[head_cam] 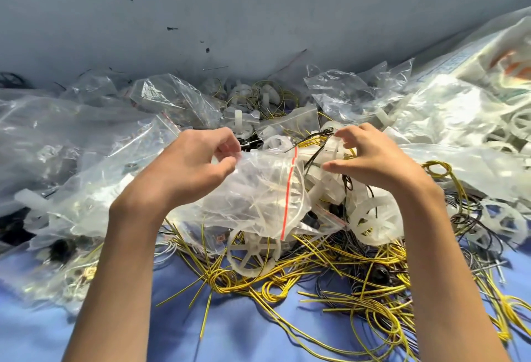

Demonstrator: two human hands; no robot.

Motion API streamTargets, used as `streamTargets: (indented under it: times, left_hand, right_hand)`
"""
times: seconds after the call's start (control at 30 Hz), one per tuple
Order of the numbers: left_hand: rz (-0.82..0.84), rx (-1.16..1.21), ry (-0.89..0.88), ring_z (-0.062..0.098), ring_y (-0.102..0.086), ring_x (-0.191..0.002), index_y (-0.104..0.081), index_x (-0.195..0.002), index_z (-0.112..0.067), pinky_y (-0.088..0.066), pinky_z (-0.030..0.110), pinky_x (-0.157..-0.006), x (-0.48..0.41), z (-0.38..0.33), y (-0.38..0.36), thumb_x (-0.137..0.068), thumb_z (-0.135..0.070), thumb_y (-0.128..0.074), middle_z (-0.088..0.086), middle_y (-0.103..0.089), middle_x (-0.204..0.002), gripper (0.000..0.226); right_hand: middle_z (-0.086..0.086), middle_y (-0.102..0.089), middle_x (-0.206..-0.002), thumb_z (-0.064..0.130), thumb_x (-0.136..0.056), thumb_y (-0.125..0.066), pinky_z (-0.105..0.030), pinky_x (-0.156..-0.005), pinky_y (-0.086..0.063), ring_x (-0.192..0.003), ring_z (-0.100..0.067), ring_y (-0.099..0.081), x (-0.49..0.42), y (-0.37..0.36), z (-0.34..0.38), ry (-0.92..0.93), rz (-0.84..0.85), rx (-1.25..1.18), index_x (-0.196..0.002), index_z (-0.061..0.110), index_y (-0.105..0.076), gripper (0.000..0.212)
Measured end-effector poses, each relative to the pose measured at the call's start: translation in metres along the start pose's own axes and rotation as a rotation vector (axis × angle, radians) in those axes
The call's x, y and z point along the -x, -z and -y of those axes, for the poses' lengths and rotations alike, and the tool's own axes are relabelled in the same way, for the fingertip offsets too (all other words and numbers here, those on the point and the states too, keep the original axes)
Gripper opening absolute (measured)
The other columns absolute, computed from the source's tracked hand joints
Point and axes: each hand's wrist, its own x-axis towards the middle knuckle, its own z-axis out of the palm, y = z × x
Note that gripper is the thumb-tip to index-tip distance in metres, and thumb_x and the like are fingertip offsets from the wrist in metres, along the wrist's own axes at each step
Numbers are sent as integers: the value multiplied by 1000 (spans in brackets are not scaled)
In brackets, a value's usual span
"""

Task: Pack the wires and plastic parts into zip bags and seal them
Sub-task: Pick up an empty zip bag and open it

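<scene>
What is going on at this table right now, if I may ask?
A person is packing parts. The left hand pinches the edge of a clear zip bag with a red stripe, while the right hand holds a white plastic part tangled with black wires at the bag's mouth. The bag looks unsealed. Loose yellow wires and a white wheel lie below on the blue surface.
</scene>
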Motion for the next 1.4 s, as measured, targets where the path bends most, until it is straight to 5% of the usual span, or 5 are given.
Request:
streamTargets:
  times: [0.23, 0.5, 0.9, 1.1, 1.4]
  left_hand:
    - [31, 12, 17, 2, -57, -86, -54, -76, -38, -41, 16, -70, 0, -2, -1, -87, -16, -59, -11, -62, -86, 26]
    - [18, 8, 6, 4, -57, -86, -57, -82, -34, -45, 25, -73, -3, -7, -9, -88, -17, -59, -9, -64, -87, 18]
    - [-106, 2, 52, 1, -57, -83, -58, -81, -31, -49, 36, -81, -4, -2, -4, -86, -18, -60, -12, -63, -83, 13]
    - [-254, 1, 207, 24, -56, -82, -55, -82, -23, -48, 40, -79, -4, -10, -2, -75, -36, -42, -6, -60, -79, 20]
    - [-254, 90, 191, 5, -45, -63, -46, -72, -24, -33, 30, -59, -4, -18, -4, -74, -31, -37, -11, -53, -70, 12]
  right_hand:
    - [0, -12, -160, 40, -94, -54, -30, -114, -20, -143, -18, -25, -4, -5, 2, 26, 274, 173, -153, 17, -6, 79]
    - [-9, -41, -134, 50, -86, -61, -36, -95, -40, -121, -27, -46, -2, -22, 14, 28, 17, 187, -141, 20, -34, 68]
    - [2, -37, -106, 46, -68, -73, -12, -67, -29, -100, -11, -39, 8, 11, 27, 10, -198, -188, -117, 34, -54, 55]
    - [2, -44, -109, 48, -62, -66, -24, -78, -33, -106, -16, -45, 11, 15, 37, 29, -259, -295, -113, 35, -56, 54]
    - [27, -65, -106, 62, -67, -61, -16, -76, -47, -94, 12, -62, 23, 16, 45, 233, 214, -341, -108, 48, -59, 42]
